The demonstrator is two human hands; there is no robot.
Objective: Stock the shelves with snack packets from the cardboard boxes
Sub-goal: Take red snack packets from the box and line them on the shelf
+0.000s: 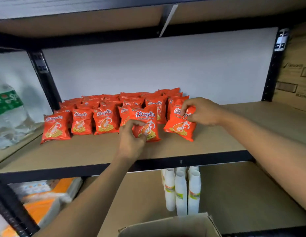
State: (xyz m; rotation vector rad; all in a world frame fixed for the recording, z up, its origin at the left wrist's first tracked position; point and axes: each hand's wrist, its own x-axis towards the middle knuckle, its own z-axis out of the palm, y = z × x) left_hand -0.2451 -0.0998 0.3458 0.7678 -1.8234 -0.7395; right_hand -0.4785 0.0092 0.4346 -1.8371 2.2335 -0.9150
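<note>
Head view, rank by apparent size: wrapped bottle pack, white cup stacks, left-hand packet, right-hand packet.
1. wrapped bottle pack, cropped at left edge
2. white cup stacks
3. left-hand packet and right-hand packet: look alike, not ranked

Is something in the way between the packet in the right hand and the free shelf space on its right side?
Nothing visible does. The right hand pinches the packet, which touches the shelf board, and the board right of it is bare.

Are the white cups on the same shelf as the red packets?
No, the white cups stand on the shelf below the red packets.
</note>
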